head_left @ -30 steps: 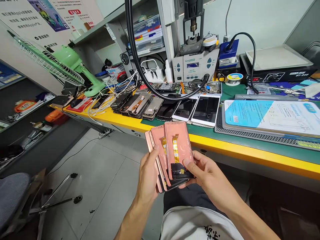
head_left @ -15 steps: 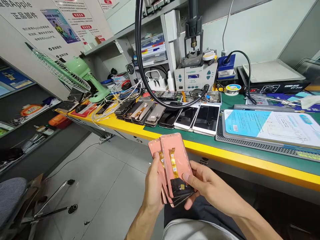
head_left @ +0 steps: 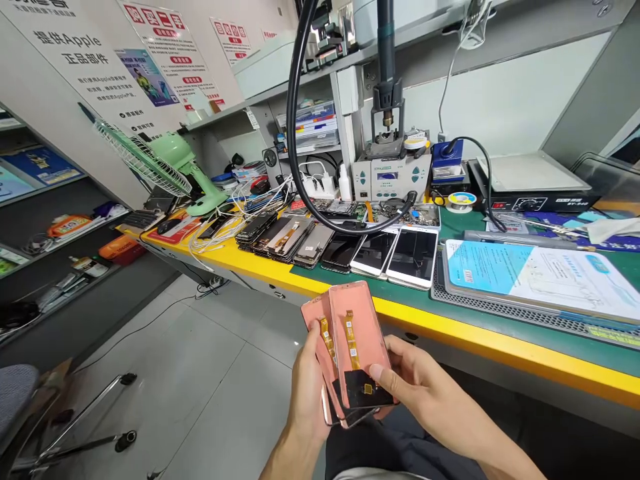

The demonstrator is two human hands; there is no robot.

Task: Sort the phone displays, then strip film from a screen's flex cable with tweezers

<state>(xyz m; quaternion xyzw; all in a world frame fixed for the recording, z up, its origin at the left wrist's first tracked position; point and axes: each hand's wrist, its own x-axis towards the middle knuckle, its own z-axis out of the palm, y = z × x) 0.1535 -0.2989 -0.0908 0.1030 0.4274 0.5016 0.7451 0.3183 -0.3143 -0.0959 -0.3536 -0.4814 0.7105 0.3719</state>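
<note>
Fanned out between my hands, over my lap, are several pink-backed phone screens. The top phone screen point(head_left: 367, 327) shows a gold ribbon cable point(head_left: 351, 340) and a black lower end with a small gold square. Another phone screen point(head_left: 316, 311) sticks out from beneath it on the left, with its own ribbon cable. My left hand point(head_left: 306, 380) grips the left edges, thumb on the lower screen's face. My right hand point(head_left: 420, 383) closes on the right edge of the top screen, thumb over its black part. The fingers under the stack are mostly hidden.
Along the bench's yellow edge lie stacked phone screens point(head_left: 285, 237) and white-framed phones point(head_left: 413, 257). Right of them a blue-and-white sheet point(head_left: 540, 270) lies on a mat. A black hose point(head_left: 295, 133) arches above the bench. A green fan point(head_left: 175, 157) stands left, an office chair point(head_left: 20, 387) below.
The view has tilted up slightly, so the bench sits lower in the picture. In my hands the top screen has spread a little farther from the one beneath.
</note>
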